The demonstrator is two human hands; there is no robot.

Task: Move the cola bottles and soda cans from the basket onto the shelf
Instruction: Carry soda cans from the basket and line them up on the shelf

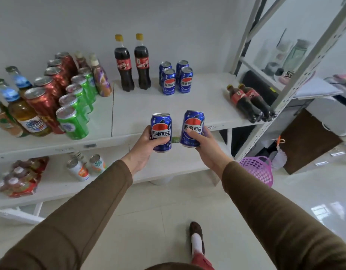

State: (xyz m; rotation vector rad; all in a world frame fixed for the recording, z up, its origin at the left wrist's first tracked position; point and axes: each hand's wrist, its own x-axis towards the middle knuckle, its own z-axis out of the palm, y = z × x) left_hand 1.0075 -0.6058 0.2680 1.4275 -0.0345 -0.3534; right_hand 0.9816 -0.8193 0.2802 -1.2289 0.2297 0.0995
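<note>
Both hands hold blue soda cans upright in front of the white shelf [187, 102], just before its front edge. Left hand [147, 151] wraps its fingers and thumb round one blue can [161, 132]; right hand [205, 147] grips a second blue can [192, 128], thumb across its label. The two cans are close together but not touching.

On the shelf, behind the held cans, four more blue cans [176, 77] stand in a tight cluster. Left of that cluster stand two cola bottles [132, 63] with yellow caps, side by side. Right of the cluster, at the shelf's right end, two smaller cola bottles [250, 103] stand together. Rows of red cans [49, 88] and green cans [76, 106] fill the shelf's left part.

The purple basket [258, 170] sits on the floor below the shelf's right end, partly hidden by the right sleeve.
</note>
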